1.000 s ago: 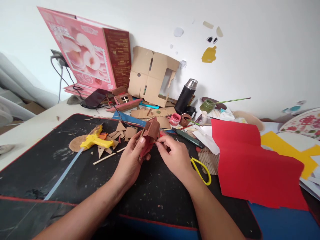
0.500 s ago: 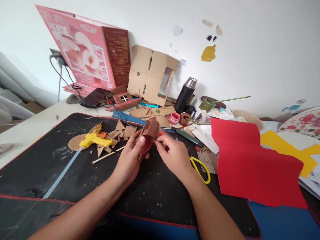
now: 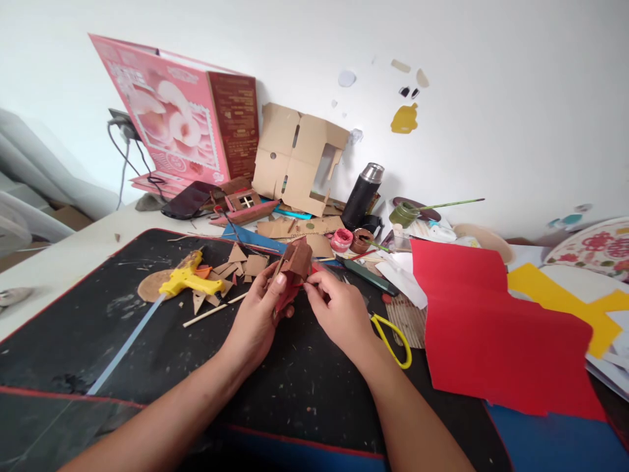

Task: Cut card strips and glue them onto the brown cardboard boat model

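My left hand (image 3: 258,311) is closed around a small reddish-brown cardboard model (image 3: 297,261), thumb on its near side and fingers beneath it. The model is tilted and its lower part is partly covered by the fingers. Just to its right, my right hand (image 3: 340,311) is closed in a pinch. A small red piece (image 3: 299,284) shows between the model and those fingertips; its full shape is hidden. Yellow-handled scissors (image 3: 393,341) lie beside my right wrist, their blades partly covered by the hand.
A yellow glue gun (image 3: 191,278) lies left among cardboard scraps (image 3: 255,265) and a thin wooden stick (image 3: 213,311). Behind stand paint jars (image 3: 341,239), a black flask (image 3: 362,196), cut cardboard (image 3: 278,151) and a small model boat (image 3: 246,208). Red paper (image 3: 501,334) covers the right side.
The camera view has shifted slightly, so the background sits a little lower. Both hands keep nearly the same hold at the cardboard model, which has turned very little, if at all.
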Demonstrator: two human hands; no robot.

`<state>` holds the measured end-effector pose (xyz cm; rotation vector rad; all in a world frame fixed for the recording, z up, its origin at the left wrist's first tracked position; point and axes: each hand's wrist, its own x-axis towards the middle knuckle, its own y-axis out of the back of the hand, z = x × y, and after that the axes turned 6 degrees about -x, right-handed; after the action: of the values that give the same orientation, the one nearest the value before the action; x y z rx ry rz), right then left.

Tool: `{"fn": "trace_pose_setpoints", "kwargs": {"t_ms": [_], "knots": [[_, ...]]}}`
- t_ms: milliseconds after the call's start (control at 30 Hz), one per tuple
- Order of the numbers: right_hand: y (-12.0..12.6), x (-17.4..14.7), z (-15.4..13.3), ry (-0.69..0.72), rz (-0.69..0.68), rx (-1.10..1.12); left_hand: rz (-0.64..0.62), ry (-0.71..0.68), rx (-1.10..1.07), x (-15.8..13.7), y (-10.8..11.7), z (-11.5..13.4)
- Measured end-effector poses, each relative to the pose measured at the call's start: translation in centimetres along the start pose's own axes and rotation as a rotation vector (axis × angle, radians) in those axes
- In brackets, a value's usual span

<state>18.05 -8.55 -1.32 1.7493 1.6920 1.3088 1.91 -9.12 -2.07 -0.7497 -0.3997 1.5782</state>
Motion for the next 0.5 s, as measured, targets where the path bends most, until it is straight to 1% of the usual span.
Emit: {"fn": "trace_pose_setpoints", "kwargs": {"t_ms": [267, 500], "knots": [[-0.01, -0.10, -0.09, 0.003, -0.006, 0.023, -0.017, 0.003, -0.022, 0.03, 0.15, 0.01], [0.02, -0.06, -0.16, -0.007, 0.004, 0.006, -0.008, 0.004, -0.018, 0.08, 0.24, -0.09]]}}
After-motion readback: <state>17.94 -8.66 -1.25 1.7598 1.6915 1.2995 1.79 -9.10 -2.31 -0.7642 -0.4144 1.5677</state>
